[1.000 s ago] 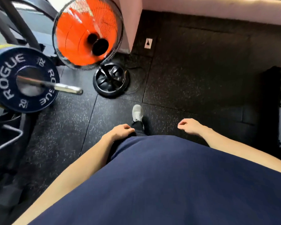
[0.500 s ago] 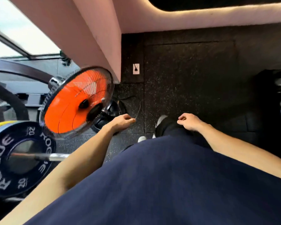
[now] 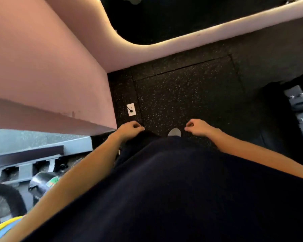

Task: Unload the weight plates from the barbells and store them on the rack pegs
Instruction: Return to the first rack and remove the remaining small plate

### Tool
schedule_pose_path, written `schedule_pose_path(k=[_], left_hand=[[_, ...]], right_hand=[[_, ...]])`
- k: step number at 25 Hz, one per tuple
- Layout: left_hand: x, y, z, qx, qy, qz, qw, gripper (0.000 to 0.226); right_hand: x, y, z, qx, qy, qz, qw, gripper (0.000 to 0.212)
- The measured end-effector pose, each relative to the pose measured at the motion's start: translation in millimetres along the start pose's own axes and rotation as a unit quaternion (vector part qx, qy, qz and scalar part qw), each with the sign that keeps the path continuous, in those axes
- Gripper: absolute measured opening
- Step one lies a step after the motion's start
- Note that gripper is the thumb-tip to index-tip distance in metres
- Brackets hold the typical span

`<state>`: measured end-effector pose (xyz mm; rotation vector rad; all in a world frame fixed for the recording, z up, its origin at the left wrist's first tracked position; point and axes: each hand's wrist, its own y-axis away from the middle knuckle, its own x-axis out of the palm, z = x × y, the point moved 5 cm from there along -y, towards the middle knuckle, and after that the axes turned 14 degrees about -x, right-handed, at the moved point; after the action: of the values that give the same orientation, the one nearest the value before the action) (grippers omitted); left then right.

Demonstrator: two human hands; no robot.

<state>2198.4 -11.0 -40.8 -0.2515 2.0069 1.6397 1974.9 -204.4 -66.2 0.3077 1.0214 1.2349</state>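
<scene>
hanging loose mid-frame, left hand (image 3: 129,129) and right hand (image 3: 198,127) are softly curled, holding nothing. only a yellow-edged weight plate (image 3: 9,224) sliver shows bottom left, by the pink wall (image 3: 42,67).

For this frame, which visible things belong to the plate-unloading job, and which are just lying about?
Job:
- left hand, loosely curled, empty
- right hand, loosely curled, empty
- yellow and blue plate edge, bottom left corner, mostly cut off

Lying about:
- wall socket with a plug in it
- pink wall
- speckled rubber floor
- grey shoe
</scene>
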Motion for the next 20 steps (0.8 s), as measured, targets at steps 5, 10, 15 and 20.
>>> schedule_pose_path(k=[5, 10, 15, 20], left_hand=[[-49.3, -41.5, -116.7, 0.062, -0.144, 0.046, 0.987, 0.046], [-74.7, -87.5, -241.3, 0.142, -0.342, 0.092, 0.924, 0.047], [-74.8, -103.1, -332.7, 0.258, -0.477, 0.101, 0.834, 0.047], [-62.7, -99.0, -378.2, 0.312, -0.541, 0.116, 0.772, 0.051]], right_hand=[[-51.9, -15.6, -17.8, 0.063, -0.12, -0.086, 0.987, 0.04], [-58.7, -7.0, -44.6, 0.166, -0.259, -0.184, 0.934, 0.042], [-38.9, 12.5, -45.0, 0.271, -0.347, -0.254, 0.861, 0.043], [-15.2, 26.8, -25.7, 0.328, -0.434, -0.318, 0.776, 0.053]])
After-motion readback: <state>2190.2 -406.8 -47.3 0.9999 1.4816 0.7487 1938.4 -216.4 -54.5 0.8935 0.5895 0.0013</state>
